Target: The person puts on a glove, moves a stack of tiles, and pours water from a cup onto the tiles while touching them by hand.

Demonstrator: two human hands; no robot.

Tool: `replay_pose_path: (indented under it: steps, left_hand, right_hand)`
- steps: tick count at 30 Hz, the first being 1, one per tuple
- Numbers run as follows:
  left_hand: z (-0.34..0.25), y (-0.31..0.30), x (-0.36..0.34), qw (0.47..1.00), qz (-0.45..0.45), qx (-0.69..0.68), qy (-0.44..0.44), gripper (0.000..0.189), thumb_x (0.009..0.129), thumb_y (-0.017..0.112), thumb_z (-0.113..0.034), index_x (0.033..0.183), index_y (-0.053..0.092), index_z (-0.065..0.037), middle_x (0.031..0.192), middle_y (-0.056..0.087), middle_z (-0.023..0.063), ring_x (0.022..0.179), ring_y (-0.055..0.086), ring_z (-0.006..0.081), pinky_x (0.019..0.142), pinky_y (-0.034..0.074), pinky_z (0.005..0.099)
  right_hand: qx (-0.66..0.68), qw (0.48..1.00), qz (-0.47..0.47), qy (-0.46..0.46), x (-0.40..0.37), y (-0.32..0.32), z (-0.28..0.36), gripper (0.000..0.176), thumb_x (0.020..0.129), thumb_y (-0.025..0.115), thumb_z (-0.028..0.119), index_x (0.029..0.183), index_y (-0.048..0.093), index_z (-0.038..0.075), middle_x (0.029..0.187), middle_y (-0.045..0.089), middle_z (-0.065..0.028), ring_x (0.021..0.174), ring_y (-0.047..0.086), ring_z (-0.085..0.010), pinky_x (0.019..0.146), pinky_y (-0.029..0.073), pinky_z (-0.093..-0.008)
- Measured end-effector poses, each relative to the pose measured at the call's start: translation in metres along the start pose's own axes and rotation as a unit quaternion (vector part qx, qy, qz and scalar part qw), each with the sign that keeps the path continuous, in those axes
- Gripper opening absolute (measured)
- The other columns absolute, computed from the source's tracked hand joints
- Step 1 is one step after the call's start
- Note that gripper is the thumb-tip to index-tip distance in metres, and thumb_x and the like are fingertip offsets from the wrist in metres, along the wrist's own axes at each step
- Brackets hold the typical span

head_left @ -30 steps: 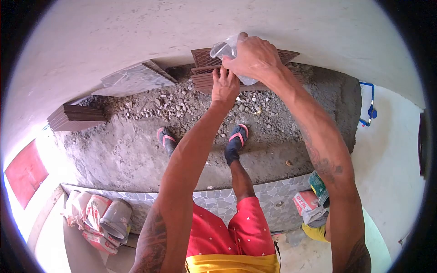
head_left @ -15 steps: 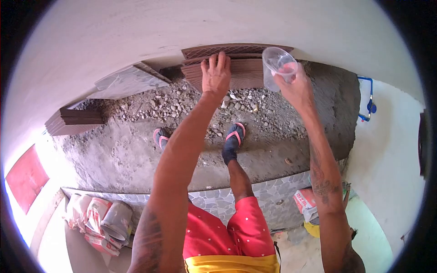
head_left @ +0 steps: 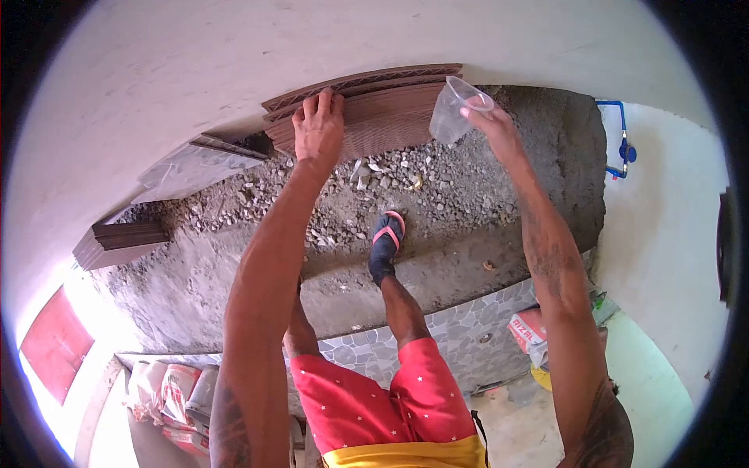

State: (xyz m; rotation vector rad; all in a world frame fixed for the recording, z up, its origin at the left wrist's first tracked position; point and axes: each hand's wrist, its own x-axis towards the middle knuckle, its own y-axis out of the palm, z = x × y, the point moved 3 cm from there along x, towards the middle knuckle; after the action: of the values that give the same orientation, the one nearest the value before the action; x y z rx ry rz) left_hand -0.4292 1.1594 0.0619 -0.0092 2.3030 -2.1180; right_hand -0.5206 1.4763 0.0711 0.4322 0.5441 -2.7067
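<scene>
A stack of brown ribbed tiles (head_left: 382,117) leans against the wall in front of me. My left hand (head_left: 318,132) is at the stack's left part, its fingers hooked over the upper edge of a tile; the thumb is hard to see. In my right hand (head_left: 495,129) is a clear plastic cup (head_left: 452,113), gripped near its rim and tilted. The cup is held just off the right end of the stack, and I make out nothing inside it.
Loose gravel (head_left: 390,175) and rough concrete surround my sandalled foot (head_left: 390,234). Grey patterned tiles (head_left: 195,168) and another brown stack (head_left: 125,243) lean at left. A blue pipe with a meter (head_left: 626,152) is on the right wall. Sacks (head_left: 178,390) lie below the stone-patterned ledge (head_left: 437,339).
The view has shifted, so the tile stack appears further left. The cup has tilted more in my right hand. My left hand stays on the stack; my left foot is now hidden behind my arm.
</scene>
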Motion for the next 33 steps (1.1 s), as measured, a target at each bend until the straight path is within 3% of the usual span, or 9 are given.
replay_pose_path:
  steps: [7, 13, 22, 28, 31, 32, 33]
  left_hand:
    - [0.004, 0.003, 0.004, 1.000, 0.000, -0.015, 0.016, 0.042, 0.085, 0.055, -0.013, 0.126, 0.051, -0.008, 0.128, 0.045, 0.0066, 0.119, 0.044, 0.0262, 0.098, 0.040, 0.0484]
    - [0.004, 0.007, -0.002, 0.999, -0.011, 0.022, 0.035, 0.050, 0.086, 0.053, -0.013, 0.135, 0.047, -0.007, 0.136, 0.042, 0.0072, 0.123, 0.043, 0.0263, 0.102, 0.039, 0.0467]
    - [0.009, 0.017, -0.006, 0.998, -0.013, 0.012, 0.056, 0.055, 0.089, 0.050, -0.013, 0.142, 0.040, -0.006, 0.145, 0.037, 0.0082, 0.133, 0.036, 0.0261, 0.109, 0.033, 0.0513]
    - [0.008, 0.023, -0.009, 0.998, 0.027, 0.021, 0.050, 0.063, 0.089, 0.048, -0.009, 0.149, 0.027, -0.005, 0.154, 0.025, 0.0103, 0.141, 0.028, 0.0287, 0.113, 0.024, 0.0574]
    - [0.005, 0.026, -0.009, 0.996, 0.034, 0.074, 0.031, 0.070, 0.087, 0.054, -0.011, 0.150, 0.024, -0.009, 0.156, 0.022, 0.0067, 0.142, 0.027, 0.0280, 0.115, 0.021, 0.0548]
    - [0.005, 0.023, -0.009, 0.999, 0.029, -0.004, 0.035, 0.067, 0.088, 0.047, -0.007, 0.150, 0.023, -0.005, 0.157, 0.019, 0.0104, 0.144, 0.023, 0.0302, 0.115, 0.019, 0.0588]
    - [0.004, 0.021, -0.012, 0.999, 0.033, 0.017, 0.031, 0.067, 0.088, 0.047, -0.007, 0.150, 0.023, -0.005, 0.157, 0.018, 0.0103, 0.144, 0.022, 0.0307, 0.115, 0.019, 0.0589]
  right_hand:
    - [0.054, 0.998, 0.028, 0.020, 0.019, 0.009, -0.019, 0.047, 0.080, 0.073, 0.039, 0.108, 0.064, 0.002, 0.104, 0.063, -0.0085, 0.101, 0.056, -0.0181, 0.092, 0.041, -0.0304]
    - [0.006, 1.000, 0.015, 0.002, 0.018, 0.006, -0.018, 0.045, 0.081, 0.073, 0.039, 0.107, 0.064, 0.004, 0.105, 0.064, -0.0086, 0.102, 0.056, -0.0179, 0.092, 0.041, -0.0315]
    - [0.037, 0.999, 0.018, 0.028, 0.015, 0.006, -0.014, 0.042, 0.081, 0.075, 0.035, 0.108, 0.063, 0.004, 0.107, 0.063, -0.0082, 0.105, 0.055, -0.0182, 0.094, 0.040, -0.0322]
    - [0.047, 0.998, 0.023, 0.028, 0.016, 0.007, -0.016, 0.041, 0.082, 0.074, 0.034, 0.108, 0.064, 0.005, 0.109, 0.063, -0.0091, 0.105, 0.056, -0.0187, 0.094, 0.041, -0.0320]
    - [0.014, 0.999, 0.008, 0.029, 0.016, 0.006, -0.014, 0.040, 0.082, 0.074, 0.033, 0.108, 0.064, 0.005, 0.111, 0.063, -0.0097, 0.106, 0.056, -0.0189, 0.095, 0.041, -0.0322]
    - [0.020, 0.999, 0.010, 0.024, 0.016, 0.006, -0.012, 0.040, 0.082, 0.074, 0.034, 0.108, 0.064, 0.005, 0.111, 0.063, -0.0099, 0.107, 0.056, -0.0191, 0.096, 0.040, -0.0322]
    - [0.026, 0.999, 0.013, 0.021, 0.015, 0.007, -0.012, 0.040, 0.082, 0.074, 0.034, 0.108, 0.064, 0.005, 0.112, 0.063, -0.0101, 0.107, 0.056, -0.0192, 0.096, 0.040, -0.0322]
